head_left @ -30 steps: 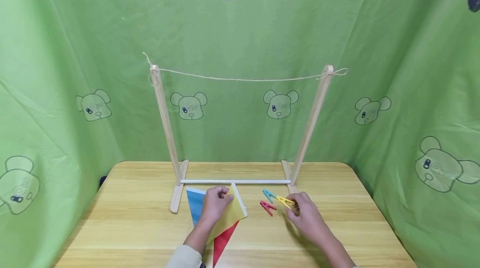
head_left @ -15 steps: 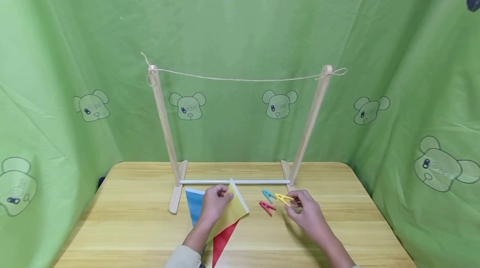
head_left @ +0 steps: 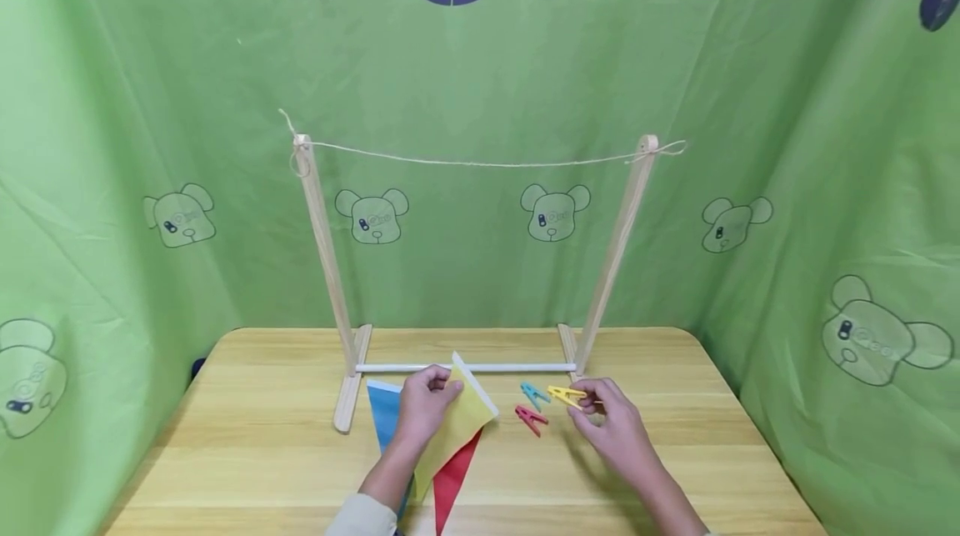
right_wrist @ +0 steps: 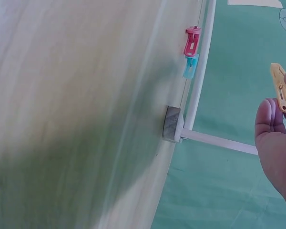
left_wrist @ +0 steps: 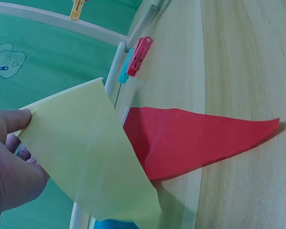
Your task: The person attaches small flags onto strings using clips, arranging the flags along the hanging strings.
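Note:
My left hand [head_left: 425, 407] pinches a yellow triangular pennant [head_left: 453, 432] near its white-edged top, lifting that end above the table. Beneath it lie a red pennant [left_wrist: 195, 138] and a blue pennant [head_left: 385, 413], both partly covered by the yellow one and the left arm. Over on the right, my right hand [head_left: 611, 419] holds a yellow clothespin [right_wrist: 279, 86] between thumb and fingers, its tip pointing left. A blue clothespin [head_left: 534, 394] and a red clothespin [head_left: 531, 419] lie on the table between the two hands.
Behind the hands stands a wooden frame with a left post [head_left: 324, 252] and a right post [head_left: 617, 257]. A white rod [head_left: 517, 368] joins their feet. A thin string [head_left: 465, 163] sags slightly between the post tops. Green printed cloth [head_left: 465, 86] surrounds the wooden table [head_left: 262, 436].
The yellow pennant has risen and tilted a little in my left hand. My right hand has turned the yellow clothespin so that it lies flatter and points left.

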Motion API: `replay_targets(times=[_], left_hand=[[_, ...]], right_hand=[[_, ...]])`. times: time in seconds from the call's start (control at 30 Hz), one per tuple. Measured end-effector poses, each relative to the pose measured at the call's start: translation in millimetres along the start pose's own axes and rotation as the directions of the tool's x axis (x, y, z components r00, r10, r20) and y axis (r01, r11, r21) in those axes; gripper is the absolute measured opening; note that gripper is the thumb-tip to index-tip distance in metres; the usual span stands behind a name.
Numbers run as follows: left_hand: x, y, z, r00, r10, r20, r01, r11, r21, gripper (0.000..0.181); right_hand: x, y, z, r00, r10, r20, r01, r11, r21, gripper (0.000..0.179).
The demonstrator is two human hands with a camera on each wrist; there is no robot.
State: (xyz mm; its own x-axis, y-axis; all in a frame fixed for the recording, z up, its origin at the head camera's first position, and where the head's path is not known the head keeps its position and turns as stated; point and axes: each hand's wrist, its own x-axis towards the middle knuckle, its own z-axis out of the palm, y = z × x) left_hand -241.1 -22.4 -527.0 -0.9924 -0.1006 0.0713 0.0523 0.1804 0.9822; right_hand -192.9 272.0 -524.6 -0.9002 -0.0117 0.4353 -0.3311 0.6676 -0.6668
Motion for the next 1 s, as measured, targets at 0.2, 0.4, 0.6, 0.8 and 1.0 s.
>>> replay_targets(times=[0.2, 0.4, 0.6, 0.8, 1.0], left_hand=[[-0.3, 3.7, -0.8, 1.000, -0.017, 0.002, 0.017, 1.000, -0.025, 0.017], [-0.3, 8.8, -0.9, 1.000, -0.018, -0.011, 0.017, 0.999, -0.042, 0.017], [0.1, 15.5, -1.3, 1.000, -0.003, -0.021, 0.001, 0.997, -0.081, 0.019], [0.0, 22.3, -1.8, 0.999, -0.006, -0.032, 0.001, 0.989, -0.147, 0.021], [-0.5, 27.3, 1.2, 1.000, -0.024, -0.018, 0.020, 0.980, -0.198, 0.029]], right_hand=[[1.0, -6.8, -3.9, 1.000, 0.006, -0.015, -0.005, 0.999, 0.040, 0.037], [3.0, -10.2, -6.2, 0.999, -0.020, -0.039, 0.022, 0.998, 0.057, 0.037], [8.7, -12.9, -9.3, 0.998, 0.056, -0.029, -0.054, 0.995, 0.088, 0.038], [16.8, -18.9, -12.8, 0.996, 0.086, -0.027, -0.082, 0.988, 0.129, 0.036], [22.3, -23.5, -16.7, 0.997, 0.067, -0.037, -0.061, 0.989, 0.134, 0.036]])
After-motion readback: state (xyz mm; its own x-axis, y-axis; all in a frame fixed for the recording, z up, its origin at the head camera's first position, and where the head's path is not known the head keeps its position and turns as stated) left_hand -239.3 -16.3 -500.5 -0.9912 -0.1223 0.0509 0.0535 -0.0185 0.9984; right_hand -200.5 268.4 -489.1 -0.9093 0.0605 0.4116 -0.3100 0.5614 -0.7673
